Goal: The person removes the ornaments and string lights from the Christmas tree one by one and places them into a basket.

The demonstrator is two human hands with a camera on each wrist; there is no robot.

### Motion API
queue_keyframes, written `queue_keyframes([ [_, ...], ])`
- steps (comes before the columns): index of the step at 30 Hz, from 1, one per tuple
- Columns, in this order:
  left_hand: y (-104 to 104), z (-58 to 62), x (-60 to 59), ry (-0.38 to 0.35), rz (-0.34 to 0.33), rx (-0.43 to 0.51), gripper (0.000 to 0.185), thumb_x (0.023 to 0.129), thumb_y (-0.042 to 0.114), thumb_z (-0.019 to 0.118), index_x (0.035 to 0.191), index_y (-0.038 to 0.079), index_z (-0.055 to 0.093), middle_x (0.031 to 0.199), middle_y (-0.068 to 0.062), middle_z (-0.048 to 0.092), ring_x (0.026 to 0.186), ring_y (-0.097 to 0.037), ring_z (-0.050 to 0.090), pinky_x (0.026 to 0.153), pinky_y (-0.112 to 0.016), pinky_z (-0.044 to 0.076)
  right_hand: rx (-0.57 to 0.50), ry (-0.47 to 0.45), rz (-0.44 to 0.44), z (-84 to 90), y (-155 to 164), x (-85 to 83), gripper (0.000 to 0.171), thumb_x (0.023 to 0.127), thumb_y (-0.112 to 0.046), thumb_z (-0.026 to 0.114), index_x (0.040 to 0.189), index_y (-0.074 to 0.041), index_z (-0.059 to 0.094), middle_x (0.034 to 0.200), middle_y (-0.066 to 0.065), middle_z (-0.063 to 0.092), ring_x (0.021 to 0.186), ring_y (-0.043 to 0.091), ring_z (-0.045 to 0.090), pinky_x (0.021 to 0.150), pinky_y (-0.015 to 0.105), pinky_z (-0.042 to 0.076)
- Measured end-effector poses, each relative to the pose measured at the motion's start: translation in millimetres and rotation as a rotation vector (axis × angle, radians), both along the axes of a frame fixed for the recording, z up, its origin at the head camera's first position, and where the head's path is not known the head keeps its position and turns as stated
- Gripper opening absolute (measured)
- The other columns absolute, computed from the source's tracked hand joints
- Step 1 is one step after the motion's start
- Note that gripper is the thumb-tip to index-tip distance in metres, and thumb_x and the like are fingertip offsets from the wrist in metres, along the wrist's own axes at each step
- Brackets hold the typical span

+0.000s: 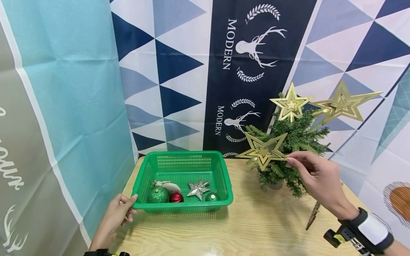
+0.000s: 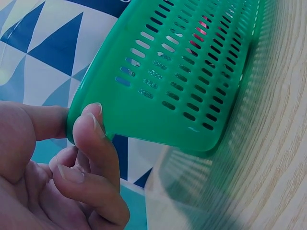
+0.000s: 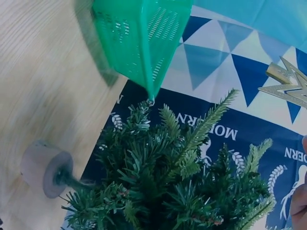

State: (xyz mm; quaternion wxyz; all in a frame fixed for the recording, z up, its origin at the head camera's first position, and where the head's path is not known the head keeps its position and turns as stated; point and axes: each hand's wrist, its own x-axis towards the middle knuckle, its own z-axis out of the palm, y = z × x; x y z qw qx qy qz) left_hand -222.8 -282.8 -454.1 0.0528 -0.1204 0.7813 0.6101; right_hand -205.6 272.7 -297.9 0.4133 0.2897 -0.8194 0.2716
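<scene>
My right hand point(image 1: 315, 174) pinches one point of a gold star ornament point(image 1: 263, 150) in front of a small green Christmas tree point(image 1: 296, 142); the tree point(image 3: 177, 187) fills the right wrist view, and a gold star tip point(image 3: 288, 86) shows at the right edge. Two more gold stars point(image 1: 290, 104) point(image 1: 342, 103) sit at the tree's top. My left hand point(image 1: 120, 211) grips the near left corner of a green plastic basket point(image 1: 221, 170); thumb and fingertips pinch the basket's rim point(image 2: 144, 72) in the left wrist view.
Inside the basket lie a green glitter ball point(image 1: 158, 195), a red ball point(image 1: 175, 197), a silver star point(image 1: 198, 188), a small green ball point(image 1: 212, 196) and a white ornament point(image 1: 166, 185). Patterned cloth backdrops surround the wooden table point(image 1: 250, 231). The tree's grey base point(image 3: 45, 167) stands on the tabletop.
</scene>
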Motion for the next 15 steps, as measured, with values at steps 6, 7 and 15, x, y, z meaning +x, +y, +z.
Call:
queue_keyframes([
  [6, 1, 0.6, -0.5, 0.010, 0.005, -0.002, 0.041, 0.105, 0.042, 0.059, 0.100, 0.005, 0.043, 0.077, -0.007, 0.068, 0.053, -0.017, 0.058, 0.046, -0.029, 0.037, -0.017, 0.031, 0.008, -2.8, -4, -4.0, 0.034, 0.080, 0.020, 0.074, 0.106, -0.002, 0.075, 0.086, 0.007, 0.075, 0.072, -0.007, 0.064, 0.058, 0.010, 0.046],
  [7, 2, 0.6, -0.6, 0.011, 0.006, -0.001, 0.040, 0.105, 0.042, 0.059, 0.100, 0.005, 0.043, 0.076, -0.007, 0.067, 0.053, -0.017, 0.058, 0.046, -0.029, 0.037, -0.018, 0.030, 0.010, -3.0, -5, -4.6, 0.034, 0.080, 0.020, 0.074, 0.106, -0.002, 0.075, 0.085, 0.007, 0.074, 0.070, -0.007, 0.063, 0.056, 0.010, 0.045],
  [15, 1, 0.7, 0.4, 0.023, 0.008, -0.001, 0.039, 0.106, 0.041, 0.058, 0.101, 0.005, 0.043, 0.075, -0.006, 0.068, 0.052, -0.017, 0.058, 0.046, -0.028, 0.037, -0.019, 0.029, 0.020, -4.3, -15, -7.5, 0.032, 0.080, 0.019, 0.074, 0.103, -0.003, 0.075, 0.080, 0.002, 0.072, 0.051, -0.004, 0.046, 0.046, 0.013, 0.034],
])
